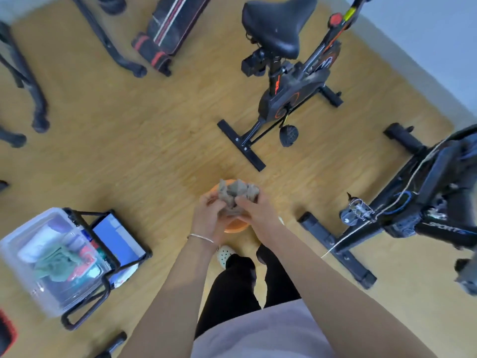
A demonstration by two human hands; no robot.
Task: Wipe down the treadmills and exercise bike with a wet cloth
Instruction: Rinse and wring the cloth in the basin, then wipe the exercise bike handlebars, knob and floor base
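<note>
A crumpled grey-brown cloth [236, 193] is bunched between both my hands, above an orange basin [233, 228] on the floor. My left hand [209, 215] grips its left side and my right hand [254, 210] grips its right side. A black exercise bike [291, 81] with an orange-trimmed flywheel cover stands ahead to the right. A second black bike frame [423, 202] stands at the right. A folded treadmill [167, 29] with red bands lies at the top.
A clear plastic box [49, 257] of cloths and bottles sits on a black-framed stool at the left. Black equipment legs [31, 94] cross the upper left floor. My feet [225, 254] stand just behind the basin. Wooden floor lies between the machines.
</note>
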